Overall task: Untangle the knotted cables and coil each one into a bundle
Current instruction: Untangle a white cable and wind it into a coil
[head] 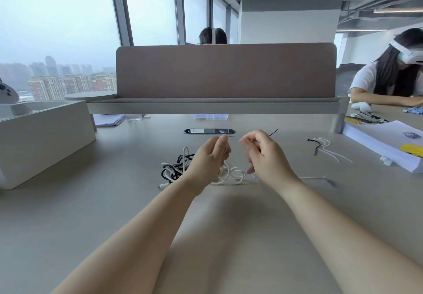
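Black-and-white knotted cable tangle (175, 169) lies left-right on grey worktop (114, 202). Right hand (263, 156) pinches thin black strand (274, 132); left hand (210, 158) curled, grip unclear.

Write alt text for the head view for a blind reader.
A left hand and right hand hover over tangled black and white cables on a grey desk. The right hand pinches a black tie; spare ties lie to its right.

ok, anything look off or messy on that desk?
Only the expected mess: the black and white cables sit in one knotted heap on the table, a white plug poking out front-left. To the right, loose ties lie scattered; the right hand pinches a thin black tie. Nothing spilled or damaged.
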The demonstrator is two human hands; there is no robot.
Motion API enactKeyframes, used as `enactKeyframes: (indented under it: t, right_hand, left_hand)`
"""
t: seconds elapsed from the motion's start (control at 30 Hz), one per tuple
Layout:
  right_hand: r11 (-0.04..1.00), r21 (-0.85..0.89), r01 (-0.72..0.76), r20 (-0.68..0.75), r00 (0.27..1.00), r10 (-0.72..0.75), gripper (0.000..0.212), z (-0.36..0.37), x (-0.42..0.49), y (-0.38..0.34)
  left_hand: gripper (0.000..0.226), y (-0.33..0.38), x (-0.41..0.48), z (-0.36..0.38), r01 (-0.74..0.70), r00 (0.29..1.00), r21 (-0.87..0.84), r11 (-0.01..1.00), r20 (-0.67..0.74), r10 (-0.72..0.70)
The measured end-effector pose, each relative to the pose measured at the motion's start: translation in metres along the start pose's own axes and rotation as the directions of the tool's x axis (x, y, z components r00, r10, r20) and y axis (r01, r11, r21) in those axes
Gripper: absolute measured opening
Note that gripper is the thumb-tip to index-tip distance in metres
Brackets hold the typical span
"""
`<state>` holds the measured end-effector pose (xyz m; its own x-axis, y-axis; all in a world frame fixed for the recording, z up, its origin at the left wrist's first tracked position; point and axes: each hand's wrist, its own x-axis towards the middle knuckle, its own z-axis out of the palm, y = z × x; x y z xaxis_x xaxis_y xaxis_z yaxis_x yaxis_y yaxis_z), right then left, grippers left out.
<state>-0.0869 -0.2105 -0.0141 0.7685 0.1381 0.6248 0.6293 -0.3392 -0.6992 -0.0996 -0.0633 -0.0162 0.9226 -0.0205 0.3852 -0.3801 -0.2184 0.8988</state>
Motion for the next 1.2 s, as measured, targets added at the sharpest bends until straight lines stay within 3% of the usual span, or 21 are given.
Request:
enactKeyframes:
  t: [0.1, 0.23, 0.63, 0.8, 0.93, 1.03, 1.13, 1.2]
  right_hand:
    - [1.000, -0.004, 0.021, 0.004, 1.000, -0.021, 0.018, 0.003, 0.000, -0.003]
    - [0.998, -0.055, -0.028, 0.154, 0.987, 0.036, 0.018, 0.015, -0.003, -0.004]
    - [0.973, -0.045, -0.225, 0.274, 0.934, 0.229, 0.028, 0.022, -0.008, -0.010]
    - [0.958, -0.018, -0.285, 0.339, 0.900, 0.274, 0.045, 0.021, -0.012, -0.019]
    - [0.943, -0.236, -0.235, 0.376, 0.872, 0.312, 0.048, 0.025, -0.014, -0.016]
    - [0.884, -0.460, -0.085, 0.405, 0.866, 0.294, 0.037, 0.023, -0.017, -0.018]
    - [0.852, -0.522, 0.045, 0.432, 0.875, 0.218, 0.027, 0.019, -0.020, -0.022]
    - [0.854, -0.507, 0.117, 0.343, 0.936, 0.075, 0.027, 0.021, -0.020, -0.024]
  left_hand:
    - [0.039, 0.002, 0.002, -0.003, 0.011, 0.997, -0.142, 0.990, -0.080, -0.022]
    - [0.041, 0.006, 0.002, 0.001, -0.005, 0.994, -0.306, 0.952, -0.109, -0.030]
    - [0.043, 0.009, -0.002, 0.010, 0.065, 0.966, -0.292, 0.954, -0.223, -0.134]
    - [0.042, 0.019, -0.003, 0.011, 0.085, 0.969, -0.494, 0.865, -0.160, -0.187]
    - [0.040, 0.016, 0.001, 0.006, 0.070, 0.956, -0.462, 0.884, -0.222, -0.191]
    - [0.040, 0.011, 0.004, -0.002, 0.058, 0.951, -0.403, 0.913, -0.257, -0.174]
    - [0.040, 0.006, 0.006, -0.009, 0.038, 0.954, -0.314, 0.949, -0.271, -0.128]
    - [0.042, 0.003, 0.007, -0.012, 0.037, 0.953, -0.236, 0.971, -0.284, -0.105]
